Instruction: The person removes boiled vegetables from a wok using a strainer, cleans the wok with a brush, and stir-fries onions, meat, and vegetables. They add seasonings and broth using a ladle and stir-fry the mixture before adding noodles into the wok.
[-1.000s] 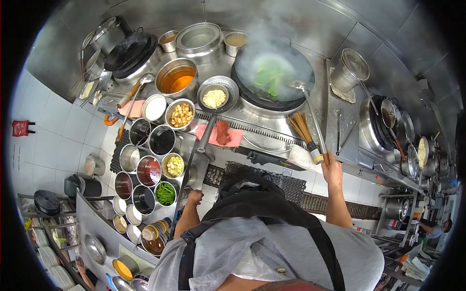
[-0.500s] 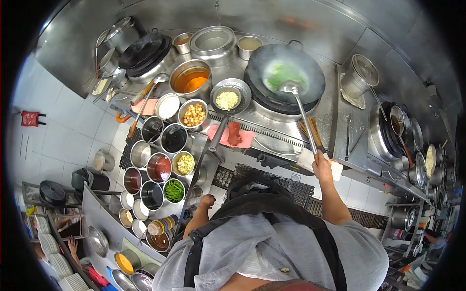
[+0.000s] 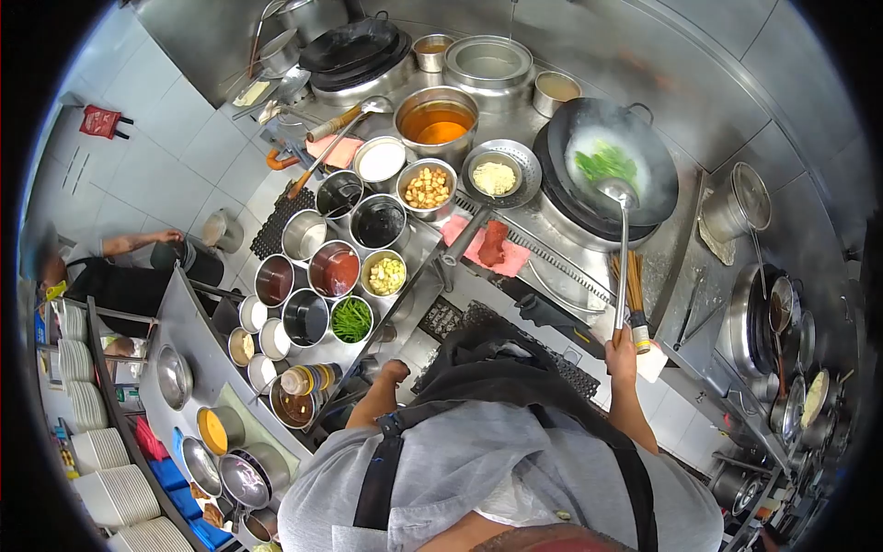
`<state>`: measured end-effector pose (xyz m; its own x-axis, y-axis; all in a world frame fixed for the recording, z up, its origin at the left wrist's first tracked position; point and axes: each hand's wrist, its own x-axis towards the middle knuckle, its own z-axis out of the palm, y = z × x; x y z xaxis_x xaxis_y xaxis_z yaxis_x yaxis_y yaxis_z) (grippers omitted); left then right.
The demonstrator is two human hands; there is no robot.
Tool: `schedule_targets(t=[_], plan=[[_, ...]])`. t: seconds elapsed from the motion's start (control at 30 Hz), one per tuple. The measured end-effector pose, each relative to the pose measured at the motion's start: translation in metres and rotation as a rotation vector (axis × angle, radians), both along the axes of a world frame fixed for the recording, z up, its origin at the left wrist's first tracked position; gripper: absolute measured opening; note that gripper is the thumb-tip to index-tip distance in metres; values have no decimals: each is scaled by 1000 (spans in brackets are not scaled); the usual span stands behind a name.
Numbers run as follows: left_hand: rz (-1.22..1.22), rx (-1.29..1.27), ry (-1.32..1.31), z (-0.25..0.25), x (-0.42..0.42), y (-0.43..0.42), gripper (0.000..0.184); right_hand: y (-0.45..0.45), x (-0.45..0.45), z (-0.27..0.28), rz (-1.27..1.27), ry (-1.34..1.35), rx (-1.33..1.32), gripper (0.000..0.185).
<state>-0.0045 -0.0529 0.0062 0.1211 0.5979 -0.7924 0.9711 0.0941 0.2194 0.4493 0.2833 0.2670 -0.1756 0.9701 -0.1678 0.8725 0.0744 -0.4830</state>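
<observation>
My right hand [image 3: 622, 355] is closed round the long handle of a metal ladle [image 3: 624, 267]. The ladle's bowl rests inside a large black wok [image 3: 655, 138], against bright green leafy vegetables [image 3: 607, 164] with whitish steam around them. My left hand [image 3: 395, 371] hangs low by my side, fingers curled, with nothing visible in it. Nearest to it is a pot of chopped green vegetables [image 3: 352, 320] on the ingredient counter. Left of the wok, a bowl of minced pale garlic-like bits [image 3: 495, 178] sits in a perforated strainer [image 3: 526, 166].
Several metal pots stand at the left, including fried cubes [image 3: 429, 188], red sauce [image 3: 335, 270] and orange liquid [image 3: 440, 124]. A pink cloth [image 3: 478, 247] lies on the stove edge. Bamboo sticks [image 3: 635, 290] stand beside the ladle handle. A co-worker's arm [image 3: 138, 243] reaches in at far left.
My view has shifted, so the stove appears farther right. The ladle has stayed in my right hand and in the wok. A co-worker has come into view at far left.
</observation>
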Motion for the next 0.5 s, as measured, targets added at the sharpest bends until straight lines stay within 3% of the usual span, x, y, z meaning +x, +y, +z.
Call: schedule_targets(t=[0.1,0.17,0.27,0.3,0.47,0.5], plan=[[-15,47,9,-23,-1,11,30,1,3,-10,2,-16,14,49],[246,58,-73,-22,-2,26,29,1,4,-14,-6,27,2,49],[72,178,-50,-15,-5,46,28,2,5,-18,-11,40,-4,49],[-91,260,11,-12,-7,51,30,3,5,-17,-20,43,-27,50],[-74,278,19,22,-3,69,32,1,5,-20,-9,-26,65,49],[109,194,-5,26,-2,70,30,1,5,-21,-27,2,25,49]])
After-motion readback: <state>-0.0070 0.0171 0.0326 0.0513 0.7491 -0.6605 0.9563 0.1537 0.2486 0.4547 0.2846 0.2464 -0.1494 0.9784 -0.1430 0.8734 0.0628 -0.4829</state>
